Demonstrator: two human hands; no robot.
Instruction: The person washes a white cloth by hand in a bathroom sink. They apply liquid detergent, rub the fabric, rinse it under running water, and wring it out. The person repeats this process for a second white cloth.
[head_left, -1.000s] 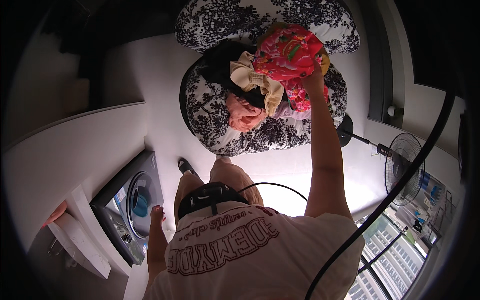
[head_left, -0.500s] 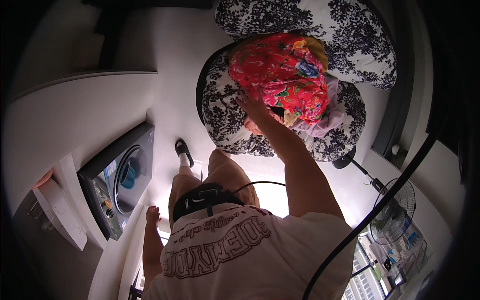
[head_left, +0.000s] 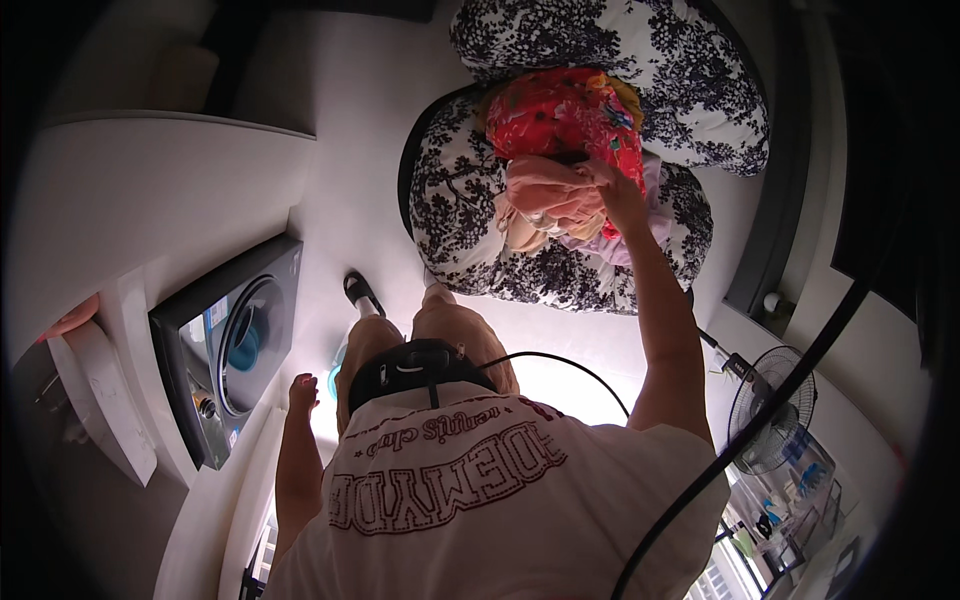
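Observation:
My right hand point(head_left: 622, 200) is closed on the edge of a pink garment point(head_left: 556, 190), which is bunched up above the heap of clothes. Behind it lies a red flowered cloth point(head_left: 535, 110) with mustard fabric point(head_left: 624, 95) at its edge. Beige and lilac pieces point(head_left: 655, 190) stick out below and beside the pink one. The heap rests on a seat cushion point(head_left: 455, 190) with a dark leafy print on white. Low on the left hangs my left hand point(head_left: 304, 392), empty, its fingers loosely bent and a little apart.
A matching back cushion point(head_left: 690, 80) rises behind the heap. On the left stands a dark front-loading washing machine point(head_left: 225, 350) with a round door. At the right are a standing fan point(head_left: 770, 410) and a black cable point(head_left: 740, 455) crossing the view. My slippered foot point(head_left: 362, 292) is near the seat.
My right hand has moved right and taken hold of the pink garment, lifting it over the red flowered cloth. That cloth now lies pushed back. My left hand still hangs at the side.

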